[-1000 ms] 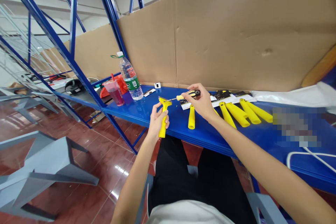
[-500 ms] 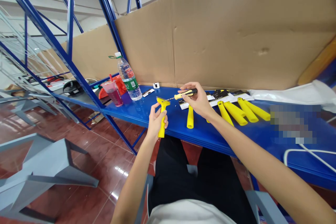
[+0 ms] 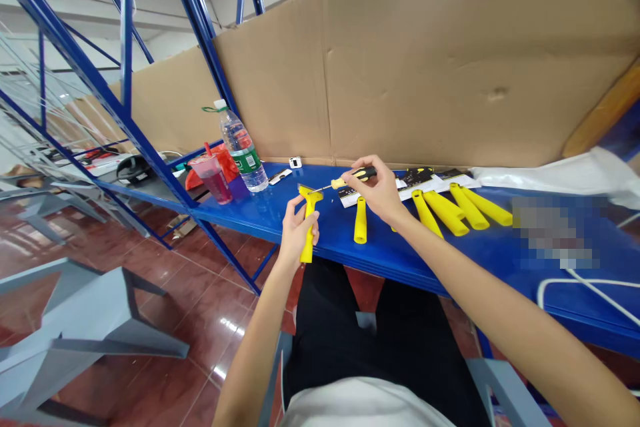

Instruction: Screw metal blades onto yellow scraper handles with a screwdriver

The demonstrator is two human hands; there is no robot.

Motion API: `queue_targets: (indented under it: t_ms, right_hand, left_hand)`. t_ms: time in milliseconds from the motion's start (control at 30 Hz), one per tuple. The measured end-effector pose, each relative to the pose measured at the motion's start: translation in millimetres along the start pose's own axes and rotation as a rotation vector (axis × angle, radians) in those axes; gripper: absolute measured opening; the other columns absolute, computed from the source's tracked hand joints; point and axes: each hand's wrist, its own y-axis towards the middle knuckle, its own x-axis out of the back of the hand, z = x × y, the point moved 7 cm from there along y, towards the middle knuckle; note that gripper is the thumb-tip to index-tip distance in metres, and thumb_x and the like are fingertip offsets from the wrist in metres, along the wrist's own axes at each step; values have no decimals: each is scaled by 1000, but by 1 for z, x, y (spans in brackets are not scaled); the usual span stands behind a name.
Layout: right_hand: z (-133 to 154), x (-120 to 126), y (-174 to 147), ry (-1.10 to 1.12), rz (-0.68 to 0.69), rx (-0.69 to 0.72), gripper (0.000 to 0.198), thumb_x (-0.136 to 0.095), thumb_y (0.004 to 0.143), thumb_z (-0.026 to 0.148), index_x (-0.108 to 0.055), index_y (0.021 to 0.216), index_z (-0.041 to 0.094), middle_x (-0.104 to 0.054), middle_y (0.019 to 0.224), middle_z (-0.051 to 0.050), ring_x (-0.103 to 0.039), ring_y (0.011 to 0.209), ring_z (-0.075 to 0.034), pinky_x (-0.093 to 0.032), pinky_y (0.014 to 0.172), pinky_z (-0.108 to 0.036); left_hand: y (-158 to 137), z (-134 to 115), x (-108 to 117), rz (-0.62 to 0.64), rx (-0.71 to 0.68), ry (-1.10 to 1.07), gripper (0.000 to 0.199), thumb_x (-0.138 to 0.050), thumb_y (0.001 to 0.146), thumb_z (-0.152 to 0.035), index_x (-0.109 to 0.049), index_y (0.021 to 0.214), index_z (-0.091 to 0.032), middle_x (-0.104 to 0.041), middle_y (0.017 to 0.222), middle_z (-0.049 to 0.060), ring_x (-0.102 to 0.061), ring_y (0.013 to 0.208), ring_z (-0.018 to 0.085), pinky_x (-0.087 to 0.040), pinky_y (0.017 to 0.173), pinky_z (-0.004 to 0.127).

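My left hand is wrapped round the handle of a yellow scraper, holding it upright with its wide head on top. In my right hand is a yellow-and-black screwdriver, lying nearly level and pointing left. Its thin shaft reaches the scraper's head; the exact contact at the tip is too small to make out. Right of the scraper, a loose yellow handle lies on the blue table. Several more yellow handles lie beyond my right wrist.
Black-and-white printed cards lie behind the handles. A water bottle and a cup of red drink stand at the left, near a small white device. A cardboard wall closes off the back. A white cable runs at the right.
The view has shifted slightly. My right hand's fingers have moved a little on the screwdriver's handle, while its tip stays at the scraper's head. My left hand keeps its hold.
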Motion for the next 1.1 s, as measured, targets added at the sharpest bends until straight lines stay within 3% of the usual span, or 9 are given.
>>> queue_targets:
  t_ms: [100, 233, 433, 633, 833, 1000, 1100]
  right_hand:
    - [2, 3, 0, -11, -46, 14, 45, -88, 88, 60, -60, 103, 29, -73, 100, -3, -73, 89, -23, -64, 88, -46]
    - [6, -7, -2, 138, 80, 67, 48, -86, 91, 58, -56, 118, 31, -76, 116, -6, -77, 104, -26, -64, 100, -50]
    - [-2, -1, -2, -10, 3, -28, 40, -87, 90, 58, -64, 106, 29, -73, 93, -2, -76, 87, -26, -64, 80, -45]
    - [5, -6, -2, 109, 101, 64, 37, -83, 94, 52, -61, 115, 30, -75, 117, -6, -76, 114, -28, -63, 101, -49]
    - [-2, 3, 0, -11, -34, -14, 39, -89, 88, 54, -65, 104, 28, -72, 99, -3, -73, 86, -24, -64, 82, -47]
    - [3, -5, -1, 138, 79, 62, 38, -85, 93, 50, -60, 115, 31, -74, 116, -5, -77, 105, -25, -63, 102, -50]
    - [-1, -4, 0, 154, 54, 12, 43, -87, 90, 54, -60, 114, 31, -76, 109, -4, -79, 99, -26, -64, 100, -51]
  left_hand:
    - [1, 1, 0, 10, -8, 5, 65, -92, 82, -33, -51, 133, -29, -66, 103, -3, -51, 52, 4, -42, 40, 18]
    - [2, 3, 2, -1, -6, -13, 66, -91, 82, -31, -51, 134, -29, -65, 102, -3, -51, 53, 4, -42, 40, 18]
    - [2, 2, 2, -6, -17, -12, 66, -91, 82, -30, -51, 134, -29, -64, 103, -3, -51, 53, 5, -42, 38, 18]
    - [2, 2, 3, -23, -9, -17, 65, -91, 81, -30, -51, 132, -29, -62, 98, -4, -51, 53, 4, -41, 39, 17]
    - [0, 0, 0, -2, -17, 6, 62, -90, 83, -29, -51, 132, -29, -64, 103, -2, -51, 53, 4, -42, 39, 18]
    - [0, -1, 0, -11, -22, -3, 61, -88, 84, -29, -50, 132, -29, -63, 101, -4, -51, 53, 5, -42, 39, 18]
    - [0, -1, -1, -9, -17, 8, 60, -88, 84, -29, -50, 130, -29, -63, 100, -4, -51, 53, 5, -42, 38, 18]
